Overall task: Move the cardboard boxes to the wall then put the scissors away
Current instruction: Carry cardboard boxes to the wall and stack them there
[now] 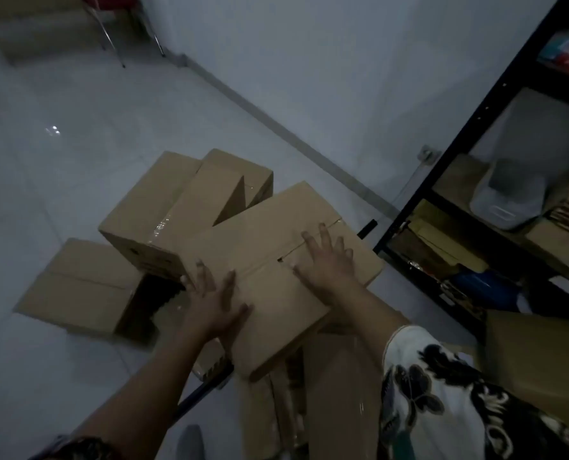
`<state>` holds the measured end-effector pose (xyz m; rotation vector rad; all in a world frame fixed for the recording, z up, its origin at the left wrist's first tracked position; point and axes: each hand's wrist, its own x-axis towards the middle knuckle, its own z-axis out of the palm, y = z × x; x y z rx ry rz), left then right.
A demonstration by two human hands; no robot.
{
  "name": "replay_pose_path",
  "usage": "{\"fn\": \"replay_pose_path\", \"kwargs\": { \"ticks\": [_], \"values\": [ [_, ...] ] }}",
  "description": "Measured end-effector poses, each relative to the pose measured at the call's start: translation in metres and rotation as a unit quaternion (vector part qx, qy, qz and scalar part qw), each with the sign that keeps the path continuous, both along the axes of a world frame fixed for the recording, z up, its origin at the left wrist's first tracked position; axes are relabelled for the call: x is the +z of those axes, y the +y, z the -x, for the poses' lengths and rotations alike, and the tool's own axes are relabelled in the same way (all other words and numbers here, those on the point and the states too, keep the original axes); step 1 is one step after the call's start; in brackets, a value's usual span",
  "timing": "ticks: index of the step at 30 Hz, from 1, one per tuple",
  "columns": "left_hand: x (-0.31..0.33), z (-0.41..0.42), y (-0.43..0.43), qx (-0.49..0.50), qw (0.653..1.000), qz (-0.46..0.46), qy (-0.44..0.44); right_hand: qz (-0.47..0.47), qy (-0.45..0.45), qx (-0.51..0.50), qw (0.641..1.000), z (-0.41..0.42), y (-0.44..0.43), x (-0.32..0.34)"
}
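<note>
Pressing flat on the top cardboard box [270, 247] with left hand [213, 303] and right hand [326, 263], fingers spread (more boxes [163, 207] touching behind, near the wall [343, 78])

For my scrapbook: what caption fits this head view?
Left hand and right hand press on a brown cardboard box among other brown boxes beside a black metal shelf.

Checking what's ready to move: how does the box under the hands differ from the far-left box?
The box under the hands has its flaps folded shut; the far-left box gapes open at one end. The left hand and right hand press flat on the first; the far-left box sits on the floor, no hand on it. Both are brown cardboard.
</note>
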<state>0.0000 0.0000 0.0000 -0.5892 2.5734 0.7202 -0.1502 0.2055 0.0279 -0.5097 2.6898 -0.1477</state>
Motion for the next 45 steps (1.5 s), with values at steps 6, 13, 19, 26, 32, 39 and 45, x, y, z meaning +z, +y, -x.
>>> {"fn": "replay_pose_path", "kwargs": {
  "ticks": [6, 13, 19, 26, 32, 39, 45],
  "values": [
    [-0.018, 0.005, 0.007, 0.035, 0.999, 0.001, 0.037, -0.052, 0.028, 0.048, 0.997, 0.040, 0.014, -0.017],
    [-0.030, 0.005, 0.005, 0.024, 0.998, 0.017, 0.063, -0.054, 0.003, 0.066, 0.996, 0.076, 0.026, -0.025],
    [-0.036, 0.004, -0.001, 0.027, 0.997, 0.005, 0.076, -0.032, 0.007, 0.043, 0.999, 0.067, 0.022, -0.033],
    [-0.034, 0.001, -0.008, 0.033, 0.996, -0.021, 0.080, -0.025, 0.001, 0.011, 1.000, 0.053, 0.022, -0.024],
    [-0.024, -0.013, -0.029, 0.032, 0.994, -0.087, 0.055, 0.026, -0.010, -0.087, 0.996, 0.008, 0.029, -0.012],
    [-0.026, -0.035, -0.034, 0.097, 0.989, -0.065, 0.095, 0.045, -0.039, -0.144, 0.988, -0.042, 0.039, -0.016],
    [-0.033, -0.050, -0.030, 0.208, 0.969, -0.080, 0.111, 0.034, -0.063, -0.140, 0.988, -0.058, 0.039, -0.021]
  ]
}}
